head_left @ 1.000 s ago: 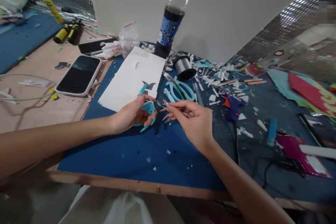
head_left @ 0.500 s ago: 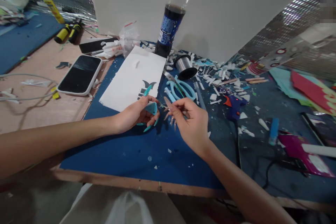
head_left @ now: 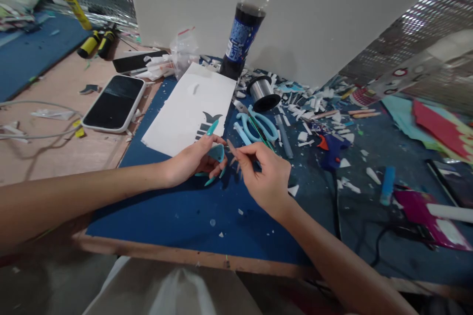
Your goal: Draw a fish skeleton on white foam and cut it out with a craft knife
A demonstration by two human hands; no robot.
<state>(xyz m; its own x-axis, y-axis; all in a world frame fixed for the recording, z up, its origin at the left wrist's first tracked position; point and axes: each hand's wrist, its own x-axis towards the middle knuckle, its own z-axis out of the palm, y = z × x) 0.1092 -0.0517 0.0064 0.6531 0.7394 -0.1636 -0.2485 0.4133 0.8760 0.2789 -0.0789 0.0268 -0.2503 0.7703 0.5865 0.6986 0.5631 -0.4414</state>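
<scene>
My left hand [head_left: 201, 157], with long turquoise nails, is closed around a small light-blue piece [head_left: 217, 152] with a curved edge. My right hand [head_left: 264, 174] has thumb and forefinger pinched together just beside that piece. Whatever lies between its fingertips is too small to make out. Behind my left hand is a white sheet [head_left: 181, 103] bearing dark grey cutouts: a tail-shaped one [head_left: 212, 119] and several short strips [head_left: 202, 131]. Light-blue-handled scissors [head_left: 264, 130] lie beyond my right hand, close to a spool of thin clear or silvery line [head_left: 262, 92].
A bottle of dark drink [head_left: 242, 34] stands behind the sheet. Left of it lie a phone [head_left: 114, 103] and black-and-yellow-handled tools [head_left: 98, 44]. Foam scraps [head_left: 306, 93] litter the back. A blue glue gun [head_left: 330, 150] with a cable is at right, near a magenta packet [head_left: 417, 211].
My right hand has moved slightly left and its fingertips are nearer the light-blue piece. My left hand keeps its hold. The whole view has shifted slightly.
</scene>
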